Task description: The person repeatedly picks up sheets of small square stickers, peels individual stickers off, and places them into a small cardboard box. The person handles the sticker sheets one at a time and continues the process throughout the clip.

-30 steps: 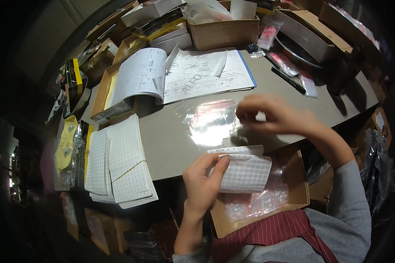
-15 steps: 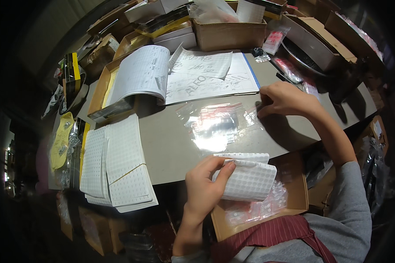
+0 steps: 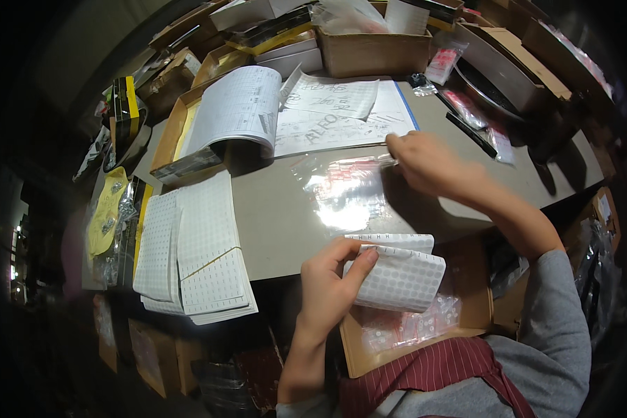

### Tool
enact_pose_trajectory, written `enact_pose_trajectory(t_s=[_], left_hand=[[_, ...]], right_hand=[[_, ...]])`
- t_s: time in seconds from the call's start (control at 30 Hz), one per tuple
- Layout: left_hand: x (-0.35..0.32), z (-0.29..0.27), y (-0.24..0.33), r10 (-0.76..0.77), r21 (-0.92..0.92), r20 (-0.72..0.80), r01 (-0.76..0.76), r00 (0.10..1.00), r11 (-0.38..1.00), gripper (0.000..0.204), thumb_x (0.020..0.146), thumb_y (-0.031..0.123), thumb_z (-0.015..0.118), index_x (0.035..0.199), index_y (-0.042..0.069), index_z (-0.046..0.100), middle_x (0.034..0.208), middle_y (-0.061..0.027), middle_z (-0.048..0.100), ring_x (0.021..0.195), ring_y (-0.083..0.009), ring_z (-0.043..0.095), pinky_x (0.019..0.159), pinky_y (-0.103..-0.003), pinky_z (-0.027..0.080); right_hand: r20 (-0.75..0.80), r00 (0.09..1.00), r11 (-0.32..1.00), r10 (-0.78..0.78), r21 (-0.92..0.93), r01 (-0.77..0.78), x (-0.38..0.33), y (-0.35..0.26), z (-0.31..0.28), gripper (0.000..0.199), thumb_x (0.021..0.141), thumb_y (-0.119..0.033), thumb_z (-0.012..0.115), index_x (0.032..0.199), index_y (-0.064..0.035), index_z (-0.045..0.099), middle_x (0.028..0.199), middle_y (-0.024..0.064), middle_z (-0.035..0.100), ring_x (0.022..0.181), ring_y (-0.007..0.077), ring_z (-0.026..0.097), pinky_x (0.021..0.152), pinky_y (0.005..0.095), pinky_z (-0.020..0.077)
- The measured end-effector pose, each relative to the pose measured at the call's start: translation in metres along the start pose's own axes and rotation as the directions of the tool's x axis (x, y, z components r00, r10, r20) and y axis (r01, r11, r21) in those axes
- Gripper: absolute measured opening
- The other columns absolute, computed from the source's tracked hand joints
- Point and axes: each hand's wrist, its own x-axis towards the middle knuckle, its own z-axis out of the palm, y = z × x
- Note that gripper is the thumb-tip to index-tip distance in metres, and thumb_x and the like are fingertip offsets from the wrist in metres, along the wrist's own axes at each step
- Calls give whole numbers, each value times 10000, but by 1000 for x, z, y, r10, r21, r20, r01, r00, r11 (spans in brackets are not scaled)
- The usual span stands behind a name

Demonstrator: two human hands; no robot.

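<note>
My left hand (image 3: 329, 284) pinches a folded sheet of small round white stickers (image 3: 400, 279) between thumb and fingers, above the box at my lap. My right hand (image 3: 428, 161), slightly blurred, reaches over the table with its fingertips pressed together at the upper right edge of a pile of clear zip bags (image 3: 347, 195). What those fingertips hold is hidden. The bags lie flat and shine under the light, with reddish strips along their tops. Under the sticker sheet, a cardboard box (image 3: 482, 296) holds small clear bags with reddish marks (image 3: 421, 326).
Stacked sticker sheets with a rubber band (image 3: 209, 265) lie at the left. Behind are an open notebook (image 3: 233, 111) and a clipboard with handwritten papers (image 3: 352, 129). A black pen (image 3: 471, 136) lies at the right. Cardboard boxes (image 3: 373, 54) line the back.
My right hand has moved left and slightly away from me, to the bags' upper edge, uncovering the black pen. The left hand keeps its hold on the sticker sheet. The whole view has shifted slightly.
</note>
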Motion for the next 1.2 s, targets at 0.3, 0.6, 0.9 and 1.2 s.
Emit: enact_pose_trajectory(t_s=[0.3,0.6,0.9,1.2], left_hand=[[0,6,-10,58,92,-112,-48,992,995,182,910,123,780,943,-47,724,813,-104,732,771,-132,667,721,-289,521],[7,5,-18,81,89,-108,-72,991,993,200,897,141,799,906,-44,725,758,-90,717,724,-98,627,682,-283,512],[5,2,-9,-14,29,-95,17,995,999,192,901,139,789,900,-47,743,761,-50,731,731,-90,624,686,-269,506],[6,3,-6,3,47,-74,1,997,999,195,897,139,788,905,-48,732,774,-59,721,736,-92,612,688,-274,498]], right_hand=[[-18,959,844,-282,472,257,-65,-52,-37,369,751,-37,744,1093,-51,607,1011,146,648,996,353,652,856,440,546],[-303,859,903,-413,-15,429,-84,-84,-11,241,730,-128,665,940,-28,602,869,111,587,850,280,613,825,385,534],[-160,987,879,-24,466,97,-80,-20,-38,195,852,-130,727,1007,-42,648,916,106,648,863,281,667,751,398,550],[175,965,916,197,317,-245,-63,50,-25,319,846,-251,750,1001,18,679,835,189,689,799,313,678,729,415,518]])
